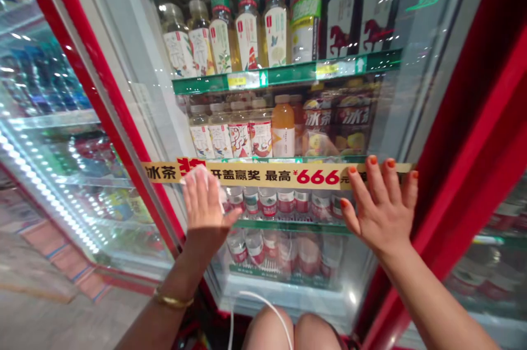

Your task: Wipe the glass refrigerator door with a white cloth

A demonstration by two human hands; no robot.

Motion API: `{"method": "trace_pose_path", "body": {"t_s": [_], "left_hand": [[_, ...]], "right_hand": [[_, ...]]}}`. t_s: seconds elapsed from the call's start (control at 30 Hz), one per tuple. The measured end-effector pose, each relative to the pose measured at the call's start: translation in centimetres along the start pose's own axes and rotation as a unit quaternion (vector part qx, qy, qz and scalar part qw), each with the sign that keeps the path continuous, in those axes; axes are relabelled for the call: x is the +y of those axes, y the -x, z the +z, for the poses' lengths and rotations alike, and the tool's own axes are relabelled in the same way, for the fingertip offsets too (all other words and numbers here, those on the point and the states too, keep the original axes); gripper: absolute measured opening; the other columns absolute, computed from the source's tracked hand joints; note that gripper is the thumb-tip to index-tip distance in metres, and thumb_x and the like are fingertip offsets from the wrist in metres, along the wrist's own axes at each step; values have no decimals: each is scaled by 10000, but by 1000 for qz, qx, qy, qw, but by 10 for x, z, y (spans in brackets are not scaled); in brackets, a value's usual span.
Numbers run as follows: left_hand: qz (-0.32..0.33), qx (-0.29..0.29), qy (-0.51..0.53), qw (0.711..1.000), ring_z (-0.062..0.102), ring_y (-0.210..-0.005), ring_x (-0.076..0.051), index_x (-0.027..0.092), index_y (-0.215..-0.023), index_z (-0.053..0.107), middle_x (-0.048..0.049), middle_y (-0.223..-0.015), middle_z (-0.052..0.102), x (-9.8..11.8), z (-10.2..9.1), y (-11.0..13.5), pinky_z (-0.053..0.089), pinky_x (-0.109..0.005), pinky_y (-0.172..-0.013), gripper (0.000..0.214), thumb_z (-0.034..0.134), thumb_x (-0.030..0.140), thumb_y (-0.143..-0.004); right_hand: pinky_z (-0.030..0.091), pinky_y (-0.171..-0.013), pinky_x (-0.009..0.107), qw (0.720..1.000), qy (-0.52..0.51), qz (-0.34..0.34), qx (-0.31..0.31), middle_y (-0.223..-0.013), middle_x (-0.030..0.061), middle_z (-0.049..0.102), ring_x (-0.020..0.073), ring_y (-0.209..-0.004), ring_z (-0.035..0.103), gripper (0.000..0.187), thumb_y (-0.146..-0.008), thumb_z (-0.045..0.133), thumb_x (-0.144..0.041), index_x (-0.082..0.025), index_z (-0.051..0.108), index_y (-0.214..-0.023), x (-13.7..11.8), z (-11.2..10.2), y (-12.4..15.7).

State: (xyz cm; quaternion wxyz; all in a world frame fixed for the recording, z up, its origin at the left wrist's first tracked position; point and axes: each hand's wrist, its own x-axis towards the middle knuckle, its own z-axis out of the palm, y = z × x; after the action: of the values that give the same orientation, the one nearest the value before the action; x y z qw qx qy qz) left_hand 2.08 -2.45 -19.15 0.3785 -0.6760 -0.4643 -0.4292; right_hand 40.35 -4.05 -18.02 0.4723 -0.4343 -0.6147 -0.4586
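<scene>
My left hand (203, 204) lies flat against the glass door (391, 125) of a red-framed drinks cooler. Under its fingers is a crumpled white tissue (221, 193), pressed over the left part of a yellow advertising strip (274, 175) with black and red lettering. The right hand (381, 210) rests open on the same door, fingers spread across the strip's right end, with nothing held. Behind the glass, an orange drink bottle (282, 128) and other bottles stand between the two hands.
Upper bottles (247, 26) line a green-edged shelf (288, 72) inside. The red door frame (465, 185) rises at the right. Another lit cooler (61, 136) stands at the left. My knees (269, 331) and a white cord (257, 296) are close below.
</scene>
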Motion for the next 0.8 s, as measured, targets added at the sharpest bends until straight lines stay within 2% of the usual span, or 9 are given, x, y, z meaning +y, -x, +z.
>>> {"method": "trace_pose_path", "body": {"t_s": [0.1, 0.2, 0.27, 0.33, 0.43, 0.53, 0.6, 0.7, 0.8], "left_hand": [[7, 8, 20, 1000, -152, -1756, -409, 92, -1795, 7, -211, -1883, -71, 30, 5, -26, -2, -696, -1430, 1212, 313, 932, -977], [185, -51, 26, 981, -78, -1781, -286, 217, -1791, 269, -43, -1893, 180, 74, 13, 3, 42, -502, -1483, 1220, 376, 1022, -881], [257, -66, 29, 964, 6, -1776, -147, 363, -1728, 433, 79, -1804, 416, 74, 9, 25, 116, -334, -1475, 1063, 384, 1015, -889], [251, -55, 26, 966, 24, -1776, -165, 329, -1749, 391, 22, -1775, 473, 51, -2, 20, 98, -399, -1485, 1002, 394, 941, -955], [99, -24, 5, 995, -62, -1773, -364, 141, -1804, 81, -192, -1877, 154, 21, -16, -30, 39, -702, -1434, 1074, 296, 858, -1034], [-6, -22, 26, 999, -166, -1752, -411, 65, -1788, -3, -225, -1878, -75, 36, -11, -55, 27, -718, -1422, 1198, 212, 929, -986], [73, -28, 27, 997, -118, -1767, -385, 119, -1803, 123, -171, -1893, 73, 61, 0, -31, 34, -657, -1452, 1269, 313, 1002, -912], [237, -92, 19, 967, 115, -1780, -278, 339, -1731, 439, 7, -1824, 391, 77, 14, 29, 96, -459, -1491, 1103, 458, 1015, -860], [173, -71, -3, 982, 176, -1763, -389, 244, -1774, 343, -122, -1813, 397, 65, 15, 34, 111, -651, -1459, 1080, 502, 909, -938]], "right_hand": [[139, -1434, 598, 1000, -8, -3, 6, -1840, 15, 340, 309, -1733, 284, 771, -1067, 560, -460, -390, 284, -1784, 1, -1, -1], [121, -1442, 557, 1000, -3, -16, 17, -1850, 35, 308, 281, -1750, 230, 754, -1075, 558, -409, -333, 308, -1782, -1, -3, -3], [152, -1438, 551, 1000, 6, -19, 18, -1838, 52, 341, 288, -1740, 267, 774, -1064, 582, -395, -323, 308, -1783, -2, -3, -4], [200, -1424, 575, 1000, 8, -21, 12, -1821, 55, 386, 312, -1718, 328, 802, -1053, 588, -410, -343, 281, -1790, -3, -3, -4], [228, -1405, 616, 1000, 11, -11, -3, -1815, 47, 408, 343, -1697, 371, 835, -1044, 571, -419, -378, 222, -1801, -1, -2, -2], [217, -1407, 617, 1000, 13, 1, 0, -1823, 42, 393, 344, -1704, 356, 834, -1040, 569, -402, -378, 227, -1800, 0, -2, 0], [214, -1412, 597, 1000, 4, -1, 3, -1827, 38, 383, 332, -1712, 340, 824, -1036, 577, -387, -373, 255, -1795, 0, -3, 0], [212, -1418, 579, 1000, 8, -10, 9, -1818, 46, 400, 319, -1712, 343, 818, -1039, 576, -392, -360, 263, -1794, -3, -4, -1], [208, -1423, 575, 999, 18, -27, 14, -1812, 58, 410, 308, -1714, 339, 809, -1052, 545, -414, -333, 248, -1800, -4, -3, -3]]}}
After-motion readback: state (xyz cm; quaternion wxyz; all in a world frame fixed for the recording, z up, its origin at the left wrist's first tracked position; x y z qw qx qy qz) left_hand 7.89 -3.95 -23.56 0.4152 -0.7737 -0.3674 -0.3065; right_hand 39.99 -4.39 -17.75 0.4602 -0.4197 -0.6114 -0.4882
